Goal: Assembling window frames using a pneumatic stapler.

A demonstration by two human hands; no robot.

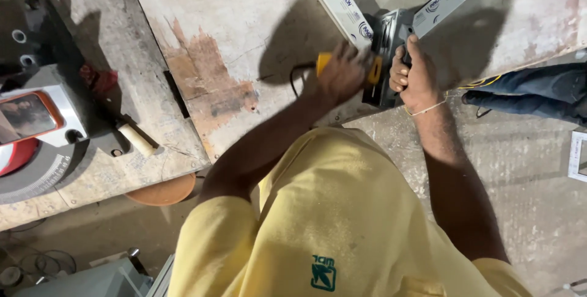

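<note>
The left hand [342, 74] has its fingers curled tight around a yellow-handled tool [323, 62], whose tip meets the dark metal block [386, 58] at the front edge of the workbench [244, 22]; the hand is blurred, so exactly how the tool sits in the grip cannot be told. Just beside it, the right hand [416, 77] presses its fingers together against the right side of the same block, thumb on top, a thin band on the wrist. 2 white strips [342, 0] run away from the block toward the back of the bench, forming a corner where the block sits. A black cord [296, 77] loops on the bench just left of the tool. On a second bench to the left, near its front edge, lie a saw with a red guard [27, 120] and a cream handle [136, 139].
</note>
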